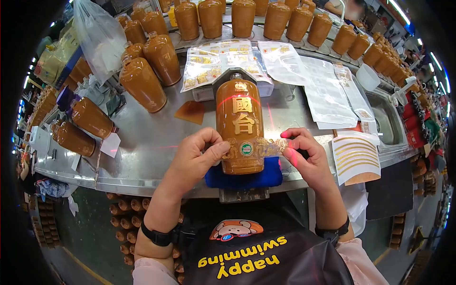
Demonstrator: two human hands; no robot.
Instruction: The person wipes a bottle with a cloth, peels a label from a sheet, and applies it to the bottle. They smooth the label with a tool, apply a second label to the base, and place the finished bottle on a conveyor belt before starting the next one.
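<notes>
A brown glazed bottle (240, 127) with raised gold characters lies tilted in front of me, its neck toward a dark angled holder (219, 79) and its base over a folded blue cloth (273, 175). Across its lower front runs a clear decal strip (266, 148) with gold ornament and a round green emblem. My left hand (202, 154) pinches the strip's left end against the bottle. My right hand (306, 156) pinches the right end, which stands off the bottle's side. Red laser lines cross the bottle and my right fingers.
Printed decal sheets (216, 59) lie behind the bottle, with backing sheets (327, 92) to the right. A sheet of gold curved strips (356, 154) rests at the right edge, near a sink (387, 121). More brown bottles (142, 84) stand left and along the conveyor behind.
</notes>
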